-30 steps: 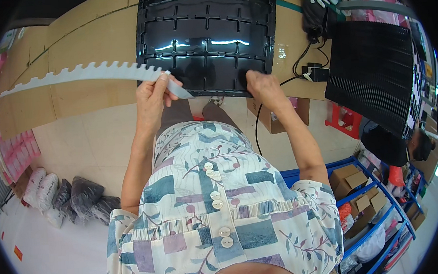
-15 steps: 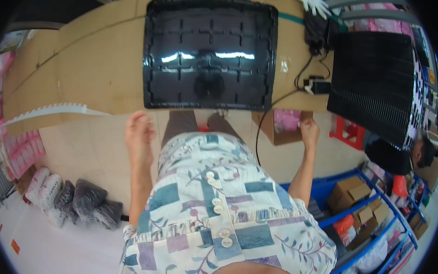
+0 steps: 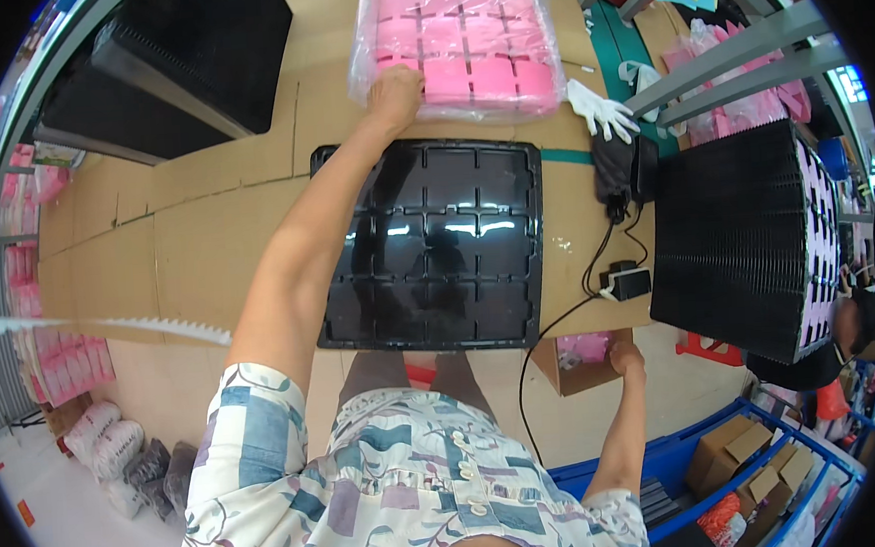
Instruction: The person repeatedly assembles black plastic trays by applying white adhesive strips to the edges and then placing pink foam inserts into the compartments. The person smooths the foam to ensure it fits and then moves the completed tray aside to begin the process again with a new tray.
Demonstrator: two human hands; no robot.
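One counter (image 3: pixel 216 257) leaves us room left of the black tray (image 3: pixel 445 238), set along its near edge. Past that lies the pink pack (image 3: pixel 468 36), seemingly our reach, wanting a firm grip. Our left hand (image 3: pixel 397 95) curls at its near-left corner, our right hand (image 3: pixel 626 356) below the counter; we cannot tell if either pinches.

Left fingers (image 3: pixel 409 72) at pink pack (image 3: pixel 444 79), black tray (image 3: pixel 503 313)

Bag (image 3: pixel 474 56): on counter (image 3: pixel 215 247), left grip (image 3: pixel 397 97) at its near-left part
Tray (image 3: pixel 448 283): on counter, nearer the body than left grip
Glove (image 3: pixel 600 111): on counter, right of left grip
Adapter (image 3: pixel 631 283): on counter, beyond right grip (image 3: pixel 627 358)
Carton (image 3: pixel 586 379): below counter level, just left of right grip
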